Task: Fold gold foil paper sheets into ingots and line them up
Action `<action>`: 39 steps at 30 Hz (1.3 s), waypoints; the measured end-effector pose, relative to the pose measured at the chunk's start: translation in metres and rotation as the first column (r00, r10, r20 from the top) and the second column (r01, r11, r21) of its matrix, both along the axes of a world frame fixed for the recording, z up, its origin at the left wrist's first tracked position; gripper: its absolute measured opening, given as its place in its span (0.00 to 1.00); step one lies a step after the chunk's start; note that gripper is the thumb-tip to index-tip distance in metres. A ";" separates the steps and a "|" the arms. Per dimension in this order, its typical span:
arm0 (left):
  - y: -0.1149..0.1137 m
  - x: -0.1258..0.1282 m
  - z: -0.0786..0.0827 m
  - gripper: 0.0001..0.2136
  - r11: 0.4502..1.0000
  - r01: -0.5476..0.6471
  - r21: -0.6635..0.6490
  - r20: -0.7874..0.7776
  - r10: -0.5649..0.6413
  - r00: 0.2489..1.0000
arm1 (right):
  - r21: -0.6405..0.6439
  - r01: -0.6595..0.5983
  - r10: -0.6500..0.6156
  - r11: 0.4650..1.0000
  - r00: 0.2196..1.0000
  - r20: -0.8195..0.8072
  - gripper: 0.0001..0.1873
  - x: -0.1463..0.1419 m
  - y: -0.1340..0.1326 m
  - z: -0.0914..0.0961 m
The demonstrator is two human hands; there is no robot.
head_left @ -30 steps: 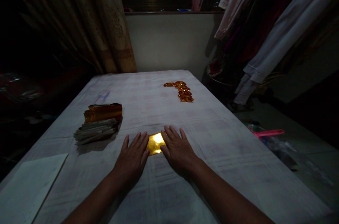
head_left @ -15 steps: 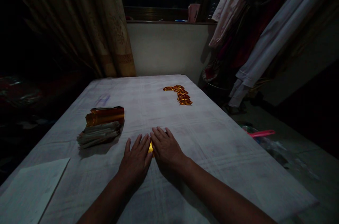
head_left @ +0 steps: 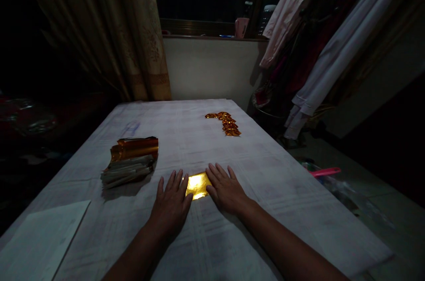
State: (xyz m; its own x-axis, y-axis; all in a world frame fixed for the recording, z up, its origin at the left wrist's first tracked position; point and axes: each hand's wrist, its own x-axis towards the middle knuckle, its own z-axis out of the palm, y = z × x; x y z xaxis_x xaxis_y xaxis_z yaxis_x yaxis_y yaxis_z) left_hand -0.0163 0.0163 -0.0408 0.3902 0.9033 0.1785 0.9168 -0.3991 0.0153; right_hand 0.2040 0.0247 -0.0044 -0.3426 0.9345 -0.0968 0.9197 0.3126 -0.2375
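Note:
A shiny gold foil sheet [head_left: 198, 184] lies flat on the white cloth-covered table [head_left: 265, 192], in front of me. My left hand [head_left: 171, 203] lies palm down with fingers stretched out, covering the sheet's left edge. My right hand [head_left: 226, 189] is flat too, fingers spread, pressing on its right edge. A stack of gold and silver sheets [head_left: 130, 160] sits to the left of my left hand. A row of several small folded gold pieces [head_left: 226, 123] lies farther back on the table.
A white paper sheet [head_left: 36, 241] lies at the table's near left corner. A curtain [head_left: 109, 28] hangs at the back left; clothes [head_left: 318, 51] hang at the right. A pink-handled thing [head_left: 323, 171] lies on the floor to the right.
My hands met over the gold sheet, hiding nearly all of it, then slid apart again, so its middle shows between them. The camera has tilted slightly.

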 end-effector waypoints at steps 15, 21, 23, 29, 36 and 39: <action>-0.019 0.019 0.015 0.27 0.940 0.342 -0.004 0.048 -0.341 0.939 | 0.054 0.010 -0.008 0.999 1.000 -0.026 0.31 0.004 -0.002 -0.005; -0.022 0.013 0.009 0.29 0.949 0.312 -0.040 0.009 -0.312 0.950 | 0.047 0.007 -0.006 0.999 1.000 -0.028 0.31 0.005 -0.003 -0.002; -0.022 0.006 0.007 0.28 0.957 0.285 -0.046 0.002 -0.285 0.958 | 0.037 0.007 -0.006 0.999 1.000 -0.030 0.31 0.005 -0.003 -0.002; -0.018 -0.016 0.017 0.28 0.983 0.175 -0.063 -0.008 -0.176 0.984 | 0.047 0.020 -0.018 0.999 0.999 -0.041 0.31 0.005 -0.003 -0.005; -0.007 0.025 0.043 0.19 0.996 0.089 -0.018 0.038 -0.088 0.995 | 0.051 0.031 -0.030 0.998 0.999 -0.025 0.31 0.004 -0.003 -0.006; -0.001 0.039 0.031 0.20 0.990 0.141 -0.029 0.043 -0.140 0.989 | 0.056 0.027 -0.026 0.998 0.999 -0.020 0.30 0.004 -0.003 -0.006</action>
State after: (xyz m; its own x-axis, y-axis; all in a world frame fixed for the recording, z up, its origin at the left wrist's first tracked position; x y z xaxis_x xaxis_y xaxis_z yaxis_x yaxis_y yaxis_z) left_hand 0.0223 0.0156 -0.0098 0.5065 0.8455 0.1688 0.8501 -0.5225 0.0664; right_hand 0.2080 0.0218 -0.0106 -0.3191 0.9470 -0.0373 0.9232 0.3017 -0.2382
